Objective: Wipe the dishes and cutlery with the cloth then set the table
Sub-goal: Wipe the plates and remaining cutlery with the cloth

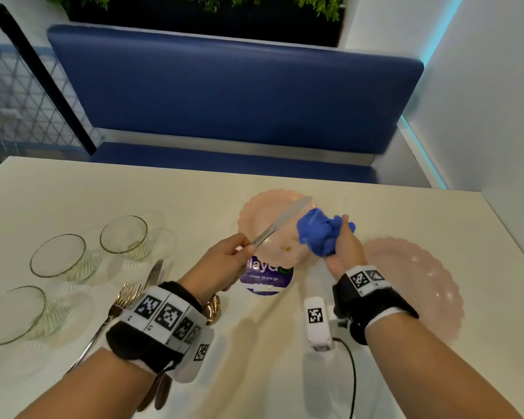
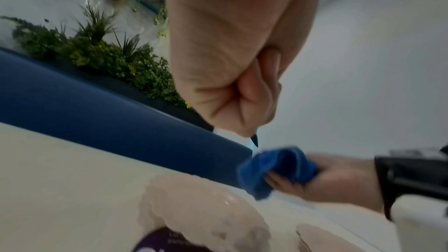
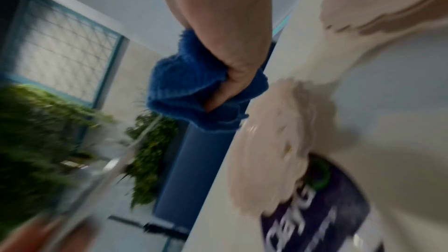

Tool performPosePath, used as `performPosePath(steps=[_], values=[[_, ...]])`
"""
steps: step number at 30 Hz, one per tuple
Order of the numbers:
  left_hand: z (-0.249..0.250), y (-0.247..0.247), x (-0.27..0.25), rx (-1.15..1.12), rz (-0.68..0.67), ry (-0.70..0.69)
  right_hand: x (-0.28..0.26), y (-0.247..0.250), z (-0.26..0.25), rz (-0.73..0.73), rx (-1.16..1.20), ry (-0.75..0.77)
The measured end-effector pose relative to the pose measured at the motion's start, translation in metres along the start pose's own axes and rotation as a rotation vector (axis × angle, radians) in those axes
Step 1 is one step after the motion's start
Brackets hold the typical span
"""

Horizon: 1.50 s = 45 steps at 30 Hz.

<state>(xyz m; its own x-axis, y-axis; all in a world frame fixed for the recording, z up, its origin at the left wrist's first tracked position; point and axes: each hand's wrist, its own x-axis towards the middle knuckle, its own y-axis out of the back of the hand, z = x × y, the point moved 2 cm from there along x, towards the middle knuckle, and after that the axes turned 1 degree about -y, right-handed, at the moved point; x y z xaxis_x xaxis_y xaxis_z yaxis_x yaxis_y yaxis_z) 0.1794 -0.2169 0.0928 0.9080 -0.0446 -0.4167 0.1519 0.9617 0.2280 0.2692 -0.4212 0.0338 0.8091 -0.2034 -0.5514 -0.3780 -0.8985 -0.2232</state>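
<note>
The left hand (image 1: 224, 261) pinches a table knife (image 1: 280, 220) by the near end of its handle, fingers curled tight on it, and holds it in the air over the far pink scalloped plate (image 1: 254, 219). The knife's long axis runs from that hand up and to the right, blade tip pointing away toward the blue bench (image 1: 224, 86). The right hand (image 1: 344, 249) is fisted around a bunched blue cloth (image 1: 321, 231), which sits just to the right of the blade's middle, very close to it; whether cloth and steel actually touch cannot be told from the head view, and the wrist views are too blurred to settle it.

So the coming stroke probably turns on this: the cloth lies across the blade from the grip, and a wipe would run along the axis, away from the left hand toward the tip. The right hand is the nearer one to the blade.

A second pink plate (image 1: 421, 282) lies on the white table (image 1: 133, 192) to the right. At left stand three glass bowls (image 1: 123, 234), with another knife (image 1: 155, 272) and forks (image 1: 124, 296) beside them, apparently not yet laid out
</note>
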Motion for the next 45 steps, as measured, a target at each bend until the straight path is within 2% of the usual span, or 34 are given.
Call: performPosePath(steps=[3,6,7,10,12,15,17,23,27,29,31,34,38,40,45], values=[[-0.009,-0.027,0.007,0.009,0.000,0.006,-0.030,-0.027,0.014,-0.264,0.025,-0.076],[-0.015,-0.039,0.011,-0.195,0.045,0.051,-0.055,-0.047,0.026,-0.335,-0.148,-0.042],[-0.018,-0.038,0.012,-0.283,0.049,0.086,-0.062,-0.050,0.029,-0.363,-0.141,-0.040],[-0.025,-0.034,0.003,-0.478,-0.034,0.184,-0.073,-0.050,0.036,-0.459,-0.169,-0.030],[-0.030,-0.029,-0.008,-0.473,-0.070,0.190,-0.081,-0.050,0.034,-0.521,-0.193,-0.015],[-0.032,-0.009,-0.014,-0.471,0.031,0.060,-0.096,-0.055,0.035,-0.612,-0.396,0.073],[-0.027,0.002,-0.017,-0.521,0.047,-0.023,-0.110,-0.062,0.041,-0.699,-0.531,0.134],[-0.046,0.025,-0.032,-0.647,0.253,0.053,-0.138,-0.080,0.073,-0.812,-0.786,0.233],[-0.062,0.066,-0.039,-0.604,0.422,0.081,-0.154,-0.077,0.099,-0.932,-0.903,0.168],[-0.067,0.092,-0.044,-0.699,0.450,0.043,-0.149,-0.074,0.104,-0.897,-0.908,0.140],[-0.072,0.117,-0.050,-0.581,0.468,0.030,-0.136,-0.069,0.100,-0.757,-0.830,0.084],[-0.095,0.131,-0.057,-0.060,0.456,0.091,-0.119,-0.065,0.079,-0.568,-0.611,-0.022],[-0.130,0.120,-0.054,0.350,0.369,0.168,-0.107,-0.059,0.048,-0.529,-0.455,-0.013],[-0.140,0.115,-0.048,0.469,0.366,0.181,-0.106,-0.055,0.040,-0.528,-0.447,-0.003],[-0.140,0.104,-0.035,0.459,0.505,0.236,-0.105,-0.045,0.025,-0.554,-0.372,-0.004]])
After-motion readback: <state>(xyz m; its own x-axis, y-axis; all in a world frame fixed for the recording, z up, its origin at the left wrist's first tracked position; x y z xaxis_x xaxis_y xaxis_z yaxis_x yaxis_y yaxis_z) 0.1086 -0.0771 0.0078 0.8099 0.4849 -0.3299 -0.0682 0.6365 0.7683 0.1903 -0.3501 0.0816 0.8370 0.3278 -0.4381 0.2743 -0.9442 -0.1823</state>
